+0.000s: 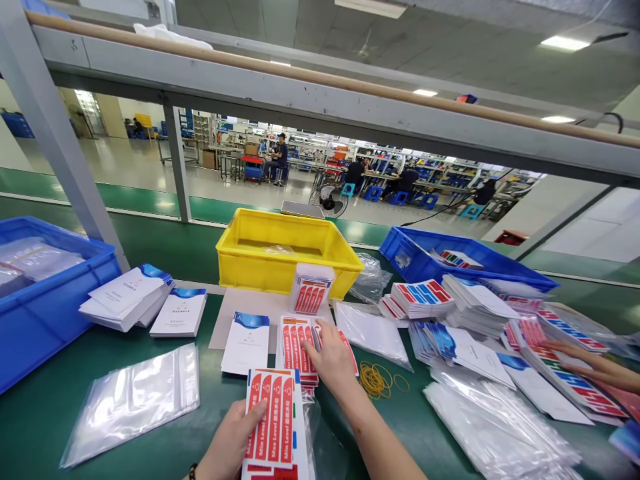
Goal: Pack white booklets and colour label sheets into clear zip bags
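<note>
My left hand is closed on a small stack of label sheets, red and white with "Min Level" and "Max Level" print, thumb on top. Beyond it, my right hand reaches over a pile of red label sheets. Its thumb and fingers close on a tilted red label sheet beside that pile; the grip is partly hidden. Left of the pile lies a stack of white booklets with blue tops. More red labels stand against the yellow bin.
Rubber bands lie right of my arm, near plastic bags. A clear bag stack and booklets are at left. Blue bins stand both sides. Another person's hand touches labels at far right.
</note>
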Action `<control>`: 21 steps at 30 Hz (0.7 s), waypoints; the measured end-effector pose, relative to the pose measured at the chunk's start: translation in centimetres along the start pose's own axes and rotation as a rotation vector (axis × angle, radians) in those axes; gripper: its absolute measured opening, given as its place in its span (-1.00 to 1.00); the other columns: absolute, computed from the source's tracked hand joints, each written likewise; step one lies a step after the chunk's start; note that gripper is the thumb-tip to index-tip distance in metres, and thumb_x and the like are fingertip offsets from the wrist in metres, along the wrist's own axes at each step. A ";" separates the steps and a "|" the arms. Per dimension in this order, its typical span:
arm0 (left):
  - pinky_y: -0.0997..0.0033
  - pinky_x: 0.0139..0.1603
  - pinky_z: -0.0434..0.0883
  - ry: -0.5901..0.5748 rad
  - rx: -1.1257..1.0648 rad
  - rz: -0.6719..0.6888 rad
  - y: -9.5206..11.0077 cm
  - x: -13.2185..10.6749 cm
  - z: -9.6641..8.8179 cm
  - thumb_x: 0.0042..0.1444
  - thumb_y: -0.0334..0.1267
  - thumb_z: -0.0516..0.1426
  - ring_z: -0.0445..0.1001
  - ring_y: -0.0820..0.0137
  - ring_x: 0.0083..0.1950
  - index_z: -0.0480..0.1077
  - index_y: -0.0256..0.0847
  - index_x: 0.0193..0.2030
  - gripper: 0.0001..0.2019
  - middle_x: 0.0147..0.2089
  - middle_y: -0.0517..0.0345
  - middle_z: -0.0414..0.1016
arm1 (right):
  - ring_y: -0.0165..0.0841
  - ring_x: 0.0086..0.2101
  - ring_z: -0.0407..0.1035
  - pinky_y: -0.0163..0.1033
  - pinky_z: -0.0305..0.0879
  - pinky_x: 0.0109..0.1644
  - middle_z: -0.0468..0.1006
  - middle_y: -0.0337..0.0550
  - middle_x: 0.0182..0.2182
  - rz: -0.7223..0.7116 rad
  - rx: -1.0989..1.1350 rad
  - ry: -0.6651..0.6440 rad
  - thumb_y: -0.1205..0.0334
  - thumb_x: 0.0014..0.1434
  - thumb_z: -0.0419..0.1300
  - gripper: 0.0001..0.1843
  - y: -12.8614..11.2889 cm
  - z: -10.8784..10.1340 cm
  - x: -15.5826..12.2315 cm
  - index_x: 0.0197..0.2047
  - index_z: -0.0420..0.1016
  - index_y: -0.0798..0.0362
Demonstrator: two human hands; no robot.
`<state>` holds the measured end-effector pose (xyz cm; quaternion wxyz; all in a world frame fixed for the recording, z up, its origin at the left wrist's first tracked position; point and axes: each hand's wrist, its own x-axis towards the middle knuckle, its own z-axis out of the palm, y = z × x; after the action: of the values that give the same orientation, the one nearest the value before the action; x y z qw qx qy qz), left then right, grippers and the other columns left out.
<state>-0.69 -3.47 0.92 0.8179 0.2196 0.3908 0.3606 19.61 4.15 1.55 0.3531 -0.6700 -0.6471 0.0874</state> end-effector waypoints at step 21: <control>0.48 -0.30 0.22 -0.114 1.074 0.428 0.9 0.1 -0.5 -0.01 -0.39 0.07 0.32 0.39 -0.35 0.40 -0.24 -0.55 -0.85 -0.47 0.19 0.36 | -0.32 -0.54 0.43 -0.27 0.34 -0.51 0.55 -0.23 -0.50 0.506 1.209 -0.059 0.03 -0.21 0.37 -0.53 0.1 -1.4 -2.7 -0.27 0.34 0.06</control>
<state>-1.41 -2.80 1.13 0.5205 0.6970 0.4212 0.2567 20.09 1.14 1.57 0.6182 -0.4823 -0.3156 0.5345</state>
